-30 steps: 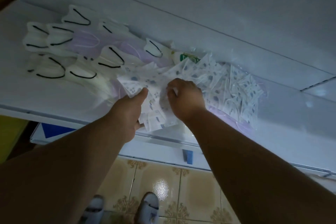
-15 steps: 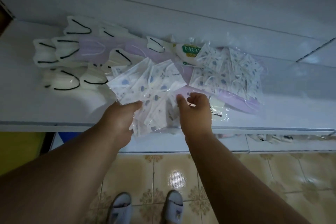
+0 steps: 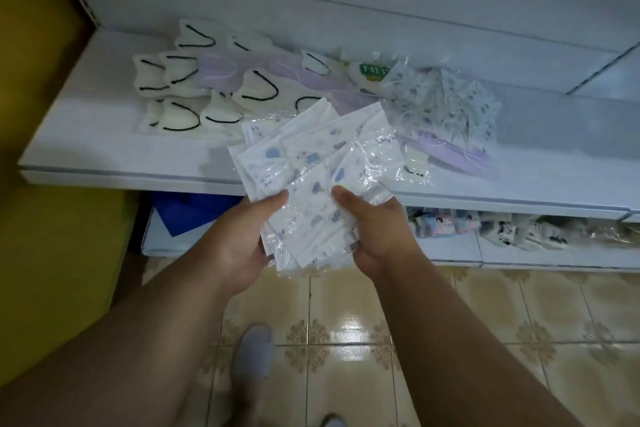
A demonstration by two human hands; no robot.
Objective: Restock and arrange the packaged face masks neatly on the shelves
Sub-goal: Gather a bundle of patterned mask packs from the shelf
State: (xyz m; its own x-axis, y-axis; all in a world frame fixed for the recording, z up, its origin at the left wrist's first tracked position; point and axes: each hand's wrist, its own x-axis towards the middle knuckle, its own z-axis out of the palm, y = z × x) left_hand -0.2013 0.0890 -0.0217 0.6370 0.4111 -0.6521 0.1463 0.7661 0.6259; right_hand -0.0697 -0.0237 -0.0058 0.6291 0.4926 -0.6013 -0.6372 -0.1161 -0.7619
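Both hands are holding one fanned bundle of packaged printed masks (image 3: 318, 184) in front of the shelf (image 3: 104, 163), its upper ends reaching over the shelf's front edge. The left hand (image 3: 242, 246) is gripping the bundle's left side, thumb lying on top and fingers curled beneath; the right hand (image 3: 374, 229) is pinching the right side the same way, thumb pressing on the clear wrapping. Beyond the left hand, cream masks with black ear loops (image 3: 194, 94) are lying scattered across the shelf, with pale purple masks (image 3: 221, 73) mixed among them. Beyond the right hand, a heap of more printed masks in clear wrap (image 3: 446, 107) is sitting on further purple ones, and a pack with a green label (image 3: 370, 74) is lying just behind it, against the back panel. Below the right hand, a lower shelf (image 3: 519, 255) is carrying small packaged goods, too blurred to identify. Under the forearms, a grey slipper (image 3: 252, 354) is standing on the patterned tiled floor (image 3: 485, 315).
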